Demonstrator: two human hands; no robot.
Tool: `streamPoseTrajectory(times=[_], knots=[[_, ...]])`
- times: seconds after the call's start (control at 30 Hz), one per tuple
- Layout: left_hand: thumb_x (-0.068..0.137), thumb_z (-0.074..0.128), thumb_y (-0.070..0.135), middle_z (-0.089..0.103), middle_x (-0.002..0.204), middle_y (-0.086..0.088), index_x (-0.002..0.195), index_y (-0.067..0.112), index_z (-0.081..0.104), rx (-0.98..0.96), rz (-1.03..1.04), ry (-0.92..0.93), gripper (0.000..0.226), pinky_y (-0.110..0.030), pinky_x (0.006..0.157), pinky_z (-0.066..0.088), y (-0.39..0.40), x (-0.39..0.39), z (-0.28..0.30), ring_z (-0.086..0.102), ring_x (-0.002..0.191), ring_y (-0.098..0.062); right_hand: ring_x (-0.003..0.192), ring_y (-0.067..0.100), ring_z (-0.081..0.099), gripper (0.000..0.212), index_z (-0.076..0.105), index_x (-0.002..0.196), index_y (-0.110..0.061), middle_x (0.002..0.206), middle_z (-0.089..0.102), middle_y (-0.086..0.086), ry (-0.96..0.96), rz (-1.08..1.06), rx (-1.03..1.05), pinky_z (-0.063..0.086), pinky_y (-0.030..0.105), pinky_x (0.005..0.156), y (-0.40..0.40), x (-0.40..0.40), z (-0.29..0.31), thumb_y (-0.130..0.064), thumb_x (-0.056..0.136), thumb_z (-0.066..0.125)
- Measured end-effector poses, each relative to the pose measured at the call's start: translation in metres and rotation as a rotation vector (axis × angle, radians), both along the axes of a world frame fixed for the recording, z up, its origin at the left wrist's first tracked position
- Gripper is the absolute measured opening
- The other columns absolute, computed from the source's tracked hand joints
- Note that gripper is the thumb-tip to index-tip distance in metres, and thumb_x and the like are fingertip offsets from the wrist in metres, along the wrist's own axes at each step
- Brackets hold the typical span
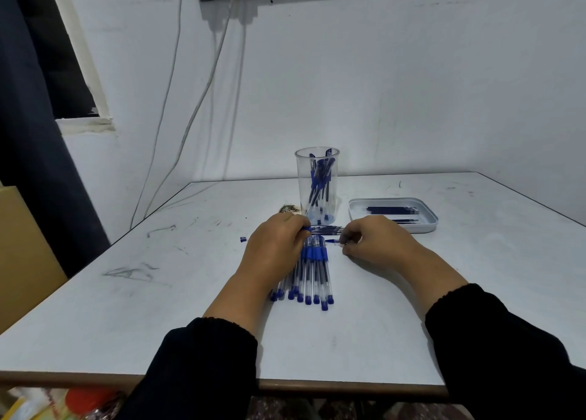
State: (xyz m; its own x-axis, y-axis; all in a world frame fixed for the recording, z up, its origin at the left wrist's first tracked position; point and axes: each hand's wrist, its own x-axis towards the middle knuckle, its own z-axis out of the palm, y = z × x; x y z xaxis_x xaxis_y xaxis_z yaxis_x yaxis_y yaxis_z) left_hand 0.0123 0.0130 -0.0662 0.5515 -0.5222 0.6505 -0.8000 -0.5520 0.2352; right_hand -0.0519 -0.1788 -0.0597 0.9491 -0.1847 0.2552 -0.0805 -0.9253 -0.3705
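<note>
At the far left of the white counter (158, 308) a small blue cap (243, 239) lies alone, well apart from the other things. Next to it comes the left hand (272, 248), with fingers curled round a blue pen piece (306, 229) at the fingertips; how much of the piece is inside the hand I cannot tell. Under and just beside this hand lies a row of clear plastic pens with blue grips (312, 273), side by side, with the caps toward the person. Behind them a few loose dark refills (328, 229) lie across the counter, and further back stands a tall clear plastic cup (301, 181) with finished pens inside. The right hand (377, 242) pinches a thin blue and clear pen part (333, 241) between thumb and fingers, pointing toward the left hand. At the right is a pale grey tray (425, 226) with more refills. The two parts look ready to be joined, I think. The risk is that they meet not in line, so the thin part bends or slips out. Also the left wrist may push the row and make the pens roll away.
</note>
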Motion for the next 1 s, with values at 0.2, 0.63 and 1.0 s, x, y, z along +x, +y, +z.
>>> streamPoseTrajectory(times=[0.2,0.63,1.0], knots=[[0.094,0.054,0.015,0.065,0.101,-0.002,0.108,0.012,0.065,0.002,-0.008,-0.008,0.018,-0.026,0.078,0.041,0.000,0.000,0.000,0.055,0.094,-0.018,0.082,0.008,0.059,0.017,0.072,0.093,-0.031,0.082,0.063,-0.015,0.008,-0.014,-0.007,0.049,0.025,0.071,0.000,-0.001,0.001,-0.032,0.076,0.070],[0.093,0.056,0.016,0.066,0.096,-0.001,0.105,0.013,0.066,0.023,-0.048,-0.040,0.016,-0.033,0.073,0.046,-0.003,0.001,-0.003,0.056,0.089,-0.019,0.082,0.002,0.045,0.014,0.073,0.100,-0.026,0.083,0.056,-0.020,-0.338,0.203,-0.043,0.034,0.019,0.066,0.011,0.004,0.002,-0.030,0.090,0.065],[0.079,0.068,0.000,0.070,0.079,-0.006,0.087,0.008,0.071,-0.032,0.118,-0.177,0.011,-0.035,0.064,0.045,-0.001,0.010,-0.003,0.061,0.067,-0.028,0.086,0.009,0.050,0.010,0.072,0.088,-0.022,0.083,0.060,-0.014,-0.344,0.071,0.102,0.034,0.027,0.072,-0.022,0.011,-0.001,-0.018,0.090,0.063]])
